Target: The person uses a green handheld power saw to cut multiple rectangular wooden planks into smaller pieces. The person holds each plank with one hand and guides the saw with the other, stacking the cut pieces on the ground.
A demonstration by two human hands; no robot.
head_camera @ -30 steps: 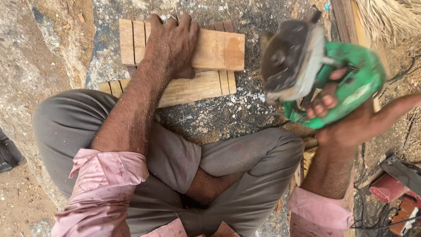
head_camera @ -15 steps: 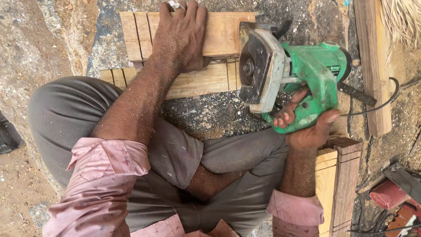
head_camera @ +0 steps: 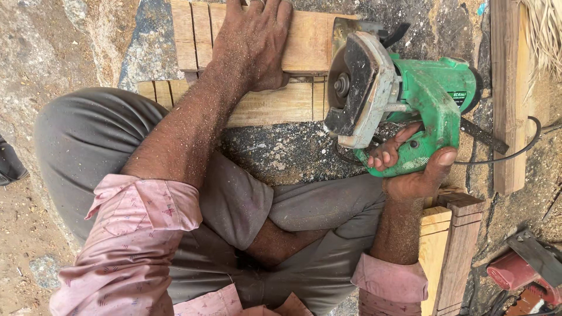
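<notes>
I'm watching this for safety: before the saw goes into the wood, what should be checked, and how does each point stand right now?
1. Left hand pressing flat on the upper plank: ok.
2. Left fingers away from the blade: cannot tell, fingertips run out of frame.
3. Right hand wrapped round the green circular saw handle: ok.
4. Blade guard covering the disc: cannot tell.
5. Cord trailing right, away from the cut: ok.
6. Crossed legs right below the saw: not ok.
</notes>
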